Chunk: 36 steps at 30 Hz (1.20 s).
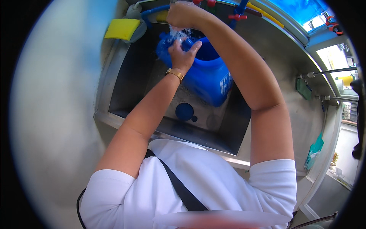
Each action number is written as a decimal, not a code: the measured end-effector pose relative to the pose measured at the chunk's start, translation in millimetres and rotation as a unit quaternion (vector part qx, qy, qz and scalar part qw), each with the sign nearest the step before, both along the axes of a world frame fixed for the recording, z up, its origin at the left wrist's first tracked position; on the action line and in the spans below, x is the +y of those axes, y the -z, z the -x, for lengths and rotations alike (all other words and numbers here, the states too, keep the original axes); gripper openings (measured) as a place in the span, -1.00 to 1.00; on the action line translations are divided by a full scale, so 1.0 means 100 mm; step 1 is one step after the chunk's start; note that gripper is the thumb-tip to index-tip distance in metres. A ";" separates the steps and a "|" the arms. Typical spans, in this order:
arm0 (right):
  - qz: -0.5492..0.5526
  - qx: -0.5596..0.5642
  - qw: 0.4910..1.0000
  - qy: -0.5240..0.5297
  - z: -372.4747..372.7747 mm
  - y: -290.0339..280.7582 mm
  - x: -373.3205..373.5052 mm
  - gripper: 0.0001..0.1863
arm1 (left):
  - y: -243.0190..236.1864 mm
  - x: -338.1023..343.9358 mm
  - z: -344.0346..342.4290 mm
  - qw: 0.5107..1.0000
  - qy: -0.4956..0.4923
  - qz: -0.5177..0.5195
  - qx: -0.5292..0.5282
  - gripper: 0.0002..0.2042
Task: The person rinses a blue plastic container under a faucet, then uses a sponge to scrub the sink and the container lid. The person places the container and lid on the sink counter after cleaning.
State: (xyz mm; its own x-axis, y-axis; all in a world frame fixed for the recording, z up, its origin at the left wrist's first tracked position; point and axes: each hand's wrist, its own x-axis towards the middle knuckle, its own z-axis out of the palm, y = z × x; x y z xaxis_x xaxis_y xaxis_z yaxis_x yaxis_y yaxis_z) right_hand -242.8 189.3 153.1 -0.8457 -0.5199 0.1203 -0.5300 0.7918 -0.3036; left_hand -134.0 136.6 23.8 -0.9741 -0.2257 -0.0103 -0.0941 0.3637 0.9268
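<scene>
Head view. Stainless steel sink (126, 82), deep basin, set into a pale surface (57, 114); a yellow sponge (122, 28) rests at the far left corner of the rim, well apart from both hands. A round blue cap (184, 111) lies on the basin floor, with a smaller dark blue disc just beside it. Blue pipework with red valve handles (237, 16) runs along the back of the sink beneath a yellow rod; a green object (304, 88) sits on the right ledge, and a teal cloth (314, 149) hangs at the right edge near the window. Large blue plastic jug (211, 78), tilted in the basin, with its upper end toward the back wall and a pale label on its side. Left hand (183, 55): arm reaches forward from the lower edge, gold bracelet on the wrist, fingers spread and curled against the jug's upper part, where running water splashes over them. Right hand (185, 15): arm arches over the jug from the right, elbow high, hand turned down above the left hand at the water stream; its grip looks closed, though on what cannot be told. The jug lies directly below and between the two hands, touching the left.
</scene>
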 end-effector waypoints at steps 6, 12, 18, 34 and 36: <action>-0.186 0.128 0.953 -0.203 0.16 0.05 0.02 -0.78 | -0.17 0.23 0.22 0.944 -0.087 -0.264 -0.176 0.19; -0.223 0.107 0.956 -0.158 0.24 0.06 0.12 -0.76 | -0.02 0.54 0.01 0.884 -0.171 -0.403 -0.164 0.01; -0.242 0.178 0.938 -0.174 -0.02 -0.20 0.34 -0.76 | -0.13 0.29 0.00 0.938 -0.034 -0.337 -0.077 -0.12; -0.132 -0.156 0.974 -0.095 -0.18 -0.30 0.09 -0.75 | -0.38 -1.24 -0.32 0.970 0.212 -0.024 -0.115 -0.17; 0.032 -0.293 0.954 -0.059 -0.22 -0.31 0.05 -0.75 | -0.32 -1.23 -0.24 0.945 0.287 0.151 0.054 -0.12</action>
